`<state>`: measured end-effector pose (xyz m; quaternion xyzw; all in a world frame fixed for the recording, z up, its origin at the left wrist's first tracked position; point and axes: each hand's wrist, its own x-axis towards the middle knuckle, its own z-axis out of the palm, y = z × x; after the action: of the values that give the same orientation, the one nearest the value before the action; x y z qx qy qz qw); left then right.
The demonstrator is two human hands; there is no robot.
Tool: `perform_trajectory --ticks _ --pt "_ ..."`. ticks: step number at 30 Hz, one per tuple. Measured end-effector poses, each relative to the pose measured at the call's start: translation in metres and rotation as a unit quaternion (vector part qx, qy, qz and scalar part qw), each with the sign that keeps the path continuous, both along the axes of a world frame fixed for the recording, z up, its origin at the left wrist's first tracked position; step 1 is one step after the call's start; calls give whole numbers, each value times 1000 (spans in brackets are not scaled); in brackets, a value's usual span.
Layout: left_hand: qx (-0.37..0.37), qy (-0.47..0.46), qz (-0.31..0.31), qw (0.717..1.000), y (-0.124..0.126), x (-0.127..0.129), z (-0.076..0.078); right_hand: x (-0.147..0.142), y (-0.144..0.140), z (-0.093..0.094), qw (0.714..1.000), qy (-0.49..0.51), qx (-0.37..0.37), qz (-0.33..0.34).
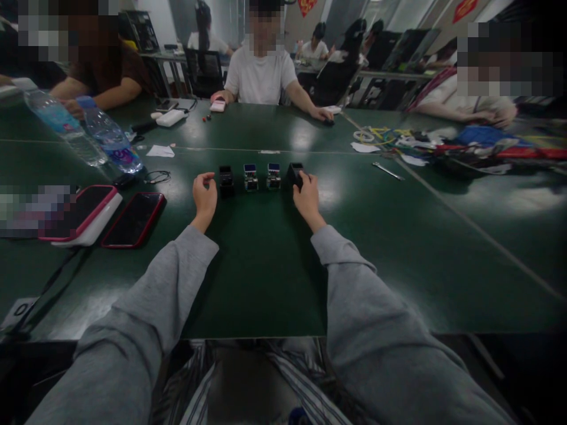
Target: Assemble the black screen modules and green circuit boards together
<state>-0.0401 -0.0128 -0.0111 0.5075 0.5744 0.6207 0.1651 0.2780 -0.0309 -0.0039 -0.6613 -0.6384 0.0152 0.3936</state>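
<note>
two bottles (113,139), contents unclear; right grip (309,193) curled on rightmost box (292,173); left grip (205,198) loosely curled, empty, beside leftmost box (225,179)

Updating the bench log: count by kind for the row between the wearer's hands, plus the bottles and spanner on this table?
Black boxes: 2
Blue-topped modules: 2
Plastic bottles: 2
Spanner: 1
Total: 7
</note>
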Motion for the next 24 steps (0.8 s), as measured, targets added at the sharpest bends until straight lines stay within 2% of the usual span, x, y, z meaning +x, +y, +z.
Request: perform_trajectory --ticks 7,12,16,24 --pt "-9 20 -16 1000 -1 1 0 -5 -4 1 999 -46 -19 21" --pt "-24 23 -55 998 -1 3 -1 -4 -5 0 997 -65 -20 27" --pt "-30 8 -79 996 -4 7 5 -5 -5 1 997 -68 -22 29" --pt "-50 1 -90 995 -12 12 14 -5 -5 1 995 -89 -18 35"
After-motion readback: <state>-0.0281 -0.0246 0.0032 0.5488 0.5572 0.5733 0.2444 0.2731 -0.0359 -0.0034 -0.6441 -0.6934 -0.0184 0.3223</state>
